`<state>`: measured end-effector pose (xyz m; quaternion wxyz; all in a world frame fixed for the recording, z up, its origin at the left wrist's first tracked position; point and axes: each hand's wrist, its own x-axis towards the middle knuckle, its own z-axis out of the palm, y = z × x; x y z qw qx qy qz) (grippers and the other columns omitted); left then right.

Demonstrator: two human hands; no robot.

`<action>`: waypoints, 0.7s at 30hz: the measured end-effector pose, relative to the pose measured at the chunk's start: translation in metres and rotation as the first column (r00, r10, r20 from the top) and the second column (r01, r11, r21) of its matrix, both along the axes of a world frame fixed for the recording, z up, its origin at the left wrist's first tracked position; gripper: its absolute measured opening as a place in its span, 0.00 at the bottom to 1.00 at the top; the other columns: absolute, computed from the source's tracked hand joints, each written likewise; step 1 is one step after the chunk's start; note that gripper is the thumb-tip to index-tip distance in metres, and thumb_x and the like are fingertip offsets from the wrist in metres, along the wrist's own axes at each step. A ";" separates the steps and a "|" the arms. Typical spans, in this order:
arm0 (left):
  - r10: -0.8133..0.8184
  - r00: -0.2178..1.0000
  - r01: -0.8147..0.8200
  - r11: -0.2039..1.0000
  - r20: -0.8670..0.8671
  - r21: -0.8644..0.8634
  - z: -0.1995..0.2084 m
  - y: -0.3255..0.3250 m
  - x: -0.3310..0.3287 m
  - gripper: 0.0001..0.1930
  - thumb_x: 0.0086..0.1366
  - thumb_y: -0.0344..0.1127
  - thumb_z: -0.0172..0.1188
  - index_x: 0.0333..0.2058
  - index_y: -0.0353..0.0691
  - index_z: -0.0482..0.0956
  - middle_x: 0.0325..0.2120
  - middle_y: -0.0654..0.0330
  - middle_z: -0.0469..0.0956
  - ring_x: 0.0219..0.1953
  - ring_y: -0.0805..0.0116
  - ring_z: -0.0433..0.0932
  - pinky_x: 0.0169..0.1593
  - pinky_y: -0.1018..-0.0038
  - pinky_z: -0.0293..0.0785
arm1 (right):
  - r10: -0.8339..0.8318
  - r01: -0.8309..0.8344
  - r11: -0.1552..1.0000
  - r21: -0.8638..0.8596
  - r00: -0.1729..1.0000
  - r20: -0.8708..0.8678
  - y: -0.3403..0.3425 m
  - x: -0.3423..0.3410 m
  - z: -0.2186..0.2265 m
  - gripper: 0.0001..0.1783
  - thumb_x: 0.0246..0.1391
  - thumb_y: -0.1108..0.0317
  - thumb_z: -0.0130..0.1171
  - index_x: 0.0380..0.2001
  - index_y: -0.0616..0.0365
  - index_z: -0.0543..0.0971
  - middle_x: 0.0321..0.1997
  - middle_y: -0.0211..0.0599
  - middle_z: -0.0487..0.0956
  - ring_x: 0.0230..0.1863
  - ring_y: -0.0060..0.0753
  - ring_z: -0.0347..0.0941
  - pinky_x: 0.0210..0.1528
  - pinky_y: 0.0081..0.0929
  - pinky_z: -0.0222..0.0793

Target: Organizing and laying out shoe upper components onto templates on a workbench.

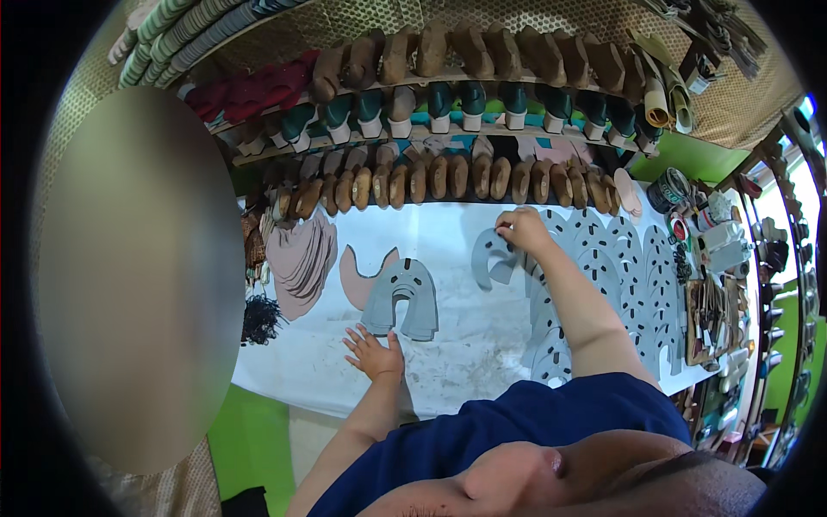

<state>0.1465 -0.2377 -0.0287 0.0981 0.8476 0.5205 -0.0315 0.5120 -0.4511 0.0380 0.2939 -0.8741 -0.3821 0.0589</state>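
Fingers (508,219) of the right hand (529,231) pinch the far end of a grey piece (482,262), which extends left and toward the person, right of the grey stack (419,297) on the table (469,353). Nearer that stack, the left hand (377,355) spreads, gripping nothing.

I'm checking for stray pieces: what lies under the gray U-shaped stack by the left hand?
A pink U-shaped piece shows partly beneath the gray stack; the rest is covered. Anything else underneath is hidden.
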 end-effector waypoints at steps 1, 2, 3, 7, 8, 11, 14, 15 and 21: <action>-0.005 1.000 0.005 1.000 -0.003 -0.002 0.000 0.000 0.002 0.44 0.65 0.60 0.50 0.72 0.42 0.48 0.74 0.48 0.41 0.75 0.45 0.37 0.71 0.42 0.35 | -0.010 0.011 0.999 -0.043 0.999 0.035 0.000 0.017 -0.020 0.07 0.49 0.63 0.68 0.32 0.50 0.83 0.30 0.35 0.83 0.41 0.40 0.78 0.52 0.42 0.67; -0.001 1.000 0.001 1.000 -0.007 0.000 0.001 -0.001 0.002 0.44 0.65 0.60 0.50 0.72 0.42 0.48 0.74 0.48 0.41 0.75 0.45 0.37 0.71 0.42 0.35 | -0.012 0.017 0.996 -0.086 0.998 0.066 0.004 0.025 -0.025 0.08 0.49 0.62 0.67 0.32 0.51 0.83 0.30 0.36 0.83 0.40 0.42 0.78 0.46 0.40 0.69; 0.000 1.000 0.000 1.000 0.000 -0.004 0.001 -0.001 0.002 0.44 0.65 0.60 0.51 0.72 0.42 0.48 0.74 0.48 0.41 0.75 0.45 0.37 0.71 0.42 0.35 | -0.010 0.015 0.996 -0.084 0.998 0.063 0.007 0.033 -0.028 0.08 0.49 0.62 0.67 0.32 0.51 0.83 0.30 0.36 0.83 0.40 0.42 0.78 0.46 0.40 0.69; 0.006 1.000 -0.006 1.000 0.006 -0.004 0.000 -0.001 0.001 0.44 0.65 0.59 0.51 0.71 0.41 0.49 0.74 0.48 0.41 0.75 0.45 0.37 0.71 0.41 0.35 | -0.048 0.046 0.999 0.018 0.996 0.070 0.022 0.034 -0.022 0.08 0.48 0.64 0.67 0.31 0.52 0.83 0.30 0.37 0.82 0.37 0.44 0.78 0.46 0.38 0.69; 0.013 1.000 -0.013 1.000 0.004 -0.004 -0.001 -0.001 -0.001 0.44 0.65 0.59 0.51 0.71 0.41 0.49 0.74 0.48 0.41 0.75 0.45 0.37 0.71 0.41 0.35 | -0.017 0.011 0.996 0.086 0.997 0.071 0.021 0.027 -0.013 0.07 0.48 0.65 0.68 0.31 0.53 0.83 0.31 0.37 0.82 0.37 0.44 0.78 0.47 0.38 0.69; 0.002 1.000 -0.002 1.000 0.009 -0.007 0.000 -0.001 0.002 0.43 0.65 0.58 0.52 0.71 0.41 0.49 0.74 0.48 0.41 0.75 0.45 0.37 0.71 0.41 0.35 | 0.024 -0.035 0.985 0.170 0.998 0.063 0.003 0.006 0.012 0.06 0.47 0.68 0.69 0.29 0.54 0.82 0.31 0.36 0.82 0.40 0.42 0.77 0.49 0.37 0.68; 0.005 1.000 -0.005 1.000 0.018 -0.011 0.000 -0.002 0.001 0.43 0.65 0.58 0.52 0.71 0.41 0.49 0.73 0.47 0.42 0.75 0.44 0.37 0.71 0.41 0.35 | 0.089 -0.088 0.975 0.203 0.996 0.004 -0.027 -0.022 0.038 0.06 0.47 0.69 0.69 0.27 0.54 0.81 0.31 0.31 0.81 0.43 0.37 0.76 0.58 0.44 0.63; 0.004 1.000 -0.004 1.000 0.022 0.001 -0.001 -0.001 0.000 0.43 0.65 0.58 0.52 0.71 0.41 0.49 0.73 0.47 0.42 0.75 0.44 0.37 0.71 0.41 0.35 | 0.084 -0.084 0.977 0.197 0.996 0.006 -0.038 -0.030 0.045 0.06 0.47 0.69 0.69 0.27 0.54 0.81 0.31 0.31 0.81 0.43 0.37 0.76 0.58 0.44 0.63; -0.007 1.000 0.007 1.000 0.021 0.008 0.003 -0.001 0.001 0.43 0.65 0.57 0.52 0.71 0.41 0.48 0.73 0.47 0.41 0.75 0.43 0.37 0.71 0.41 0.35 | 0.121 -0.097 0.959 0.266 0.990 -0.074 -0.080 -0.077 0.104 0.06 0.47 0.71 0.69 0.28 0.52 0.81 0.35 0.26 0.82 0.43 0.33 0.77 0.71 0.53 0.49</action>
